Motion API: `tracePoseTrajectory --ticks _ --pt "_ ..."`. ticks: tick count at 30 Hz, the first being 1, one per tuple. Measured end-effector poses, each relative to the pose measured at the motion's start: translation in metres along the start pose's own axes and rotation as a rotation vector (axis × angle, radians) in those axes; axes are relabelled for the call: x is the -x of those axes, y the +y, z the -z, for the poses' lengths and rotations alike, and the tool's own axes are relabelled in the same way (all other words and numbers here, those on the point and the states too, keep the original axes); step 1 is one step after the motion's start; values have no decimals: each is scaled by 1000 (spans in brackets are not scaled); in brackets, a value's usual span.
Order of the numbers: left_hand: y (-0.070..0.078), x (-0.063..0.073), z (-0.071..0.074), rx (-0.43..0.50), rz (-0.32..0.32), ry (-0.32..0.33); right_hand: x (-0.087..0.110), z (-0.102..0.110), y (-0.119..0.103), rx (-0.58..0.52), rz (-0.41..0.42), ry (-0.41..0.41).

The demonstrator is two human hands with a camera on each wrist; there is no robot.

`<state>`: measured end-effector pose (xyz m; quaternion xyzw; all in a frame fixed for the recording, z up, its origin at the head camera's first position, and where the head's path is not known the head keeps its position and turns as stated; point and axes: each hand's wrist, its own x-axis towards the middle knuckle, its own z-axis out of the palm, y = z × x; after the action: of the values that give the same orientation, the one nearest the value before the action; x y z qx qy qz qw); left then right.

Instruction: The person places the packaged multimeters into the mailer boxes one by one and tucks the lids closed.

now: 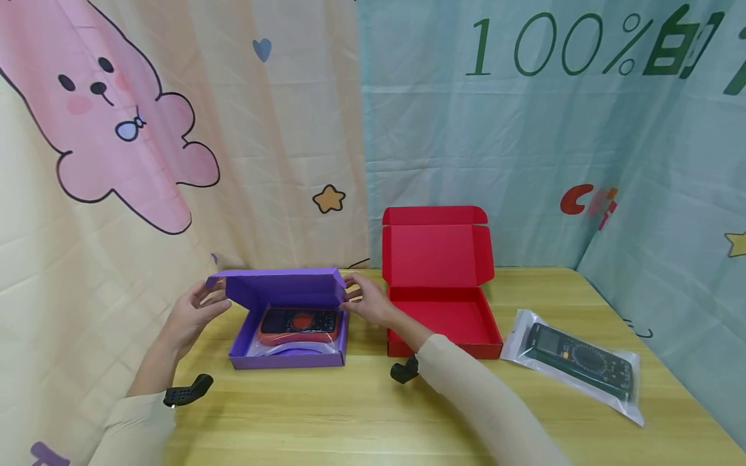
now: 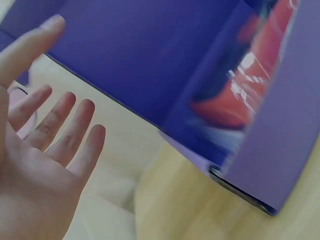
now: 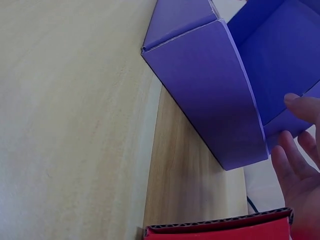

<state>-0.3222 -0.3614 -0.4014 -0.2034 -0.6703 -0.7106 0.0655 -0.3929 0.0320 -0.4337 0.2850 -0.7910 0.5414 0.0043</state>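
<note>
A purple cardboard box (image 1: pixel 287 360) stands on the table with its lid (image 1: pixel 280 288) partly raised and tilted forward. Inside it lies a red multimeter (image 1: pixel 300 327) in a clear plastic bag. My left hand (image 1: pixel 198 309) is at the lid's left side flap, fingers loosely extended; the left wrist view shows the thumb apart from the fingers (image 2: pixel 65 125). On the other side, my right hand (image 1: pixel 368 299) reaches the lid's right edge. The right wrist view shows its thumb (image 3: pixel 302 107) and relaxed fingers beside the side flap; exact contact is hard to see.
Right of the purple box stands a red cardboard box (image 1: pixel 445 317), lid upright, with nothing visible inside. A dark green multimeter (image 1: pixel 583 359) in a plastic bag lies farther right. Patterned curtains (image 1: pixel 513 155) hang behind the wooden table (image 1: pixel 315 414).
</note>
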Motion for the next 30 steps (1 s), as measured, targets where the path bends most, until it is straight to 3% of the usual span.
tracePoseTrajectory --ticks 7,15,20,30 --pt "25 -4 -10 218 -90 9 2 0 2 7 19 -5" --pt "29 0 -13 176 -115 99 6 0 -2 27 41 -19" --pt "26 4 -11 198 -116 88 10 3 -6 32 51 -44" --pt "24 9 -9 206 -96 60 27 13 -29 -61 94 -108"
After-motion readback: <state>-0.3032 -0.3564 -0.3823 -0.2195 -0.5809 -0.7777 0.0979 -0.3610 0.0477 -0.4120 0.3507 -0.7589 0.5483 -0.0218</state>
